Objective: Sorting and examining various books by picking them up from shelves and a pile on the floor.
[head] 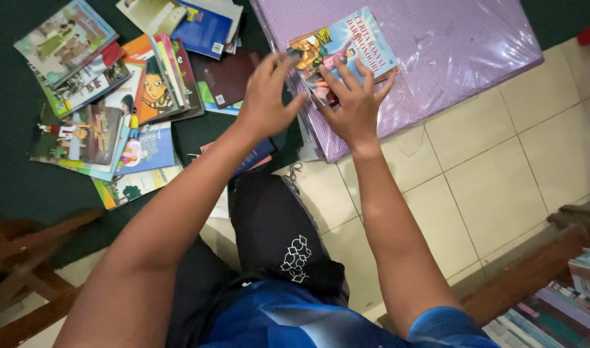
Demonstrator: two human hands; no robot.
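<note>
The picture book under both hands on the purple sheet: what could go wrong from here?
The picture book lies on the glossy purple sheet, so it may slide as the left hand and right hand press it. The sheet's wrinkled film could crease further. The loose book pile sits close by the left elbow and might get knocked.

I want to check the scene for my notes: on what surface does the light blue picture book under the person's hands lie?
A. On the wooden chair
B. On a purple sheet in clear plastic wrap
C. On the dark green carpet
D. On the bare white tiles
B: the light blue picture book, touched by the left hand and right hand, lies on the purple plastic-wrapped sheet.
</note>
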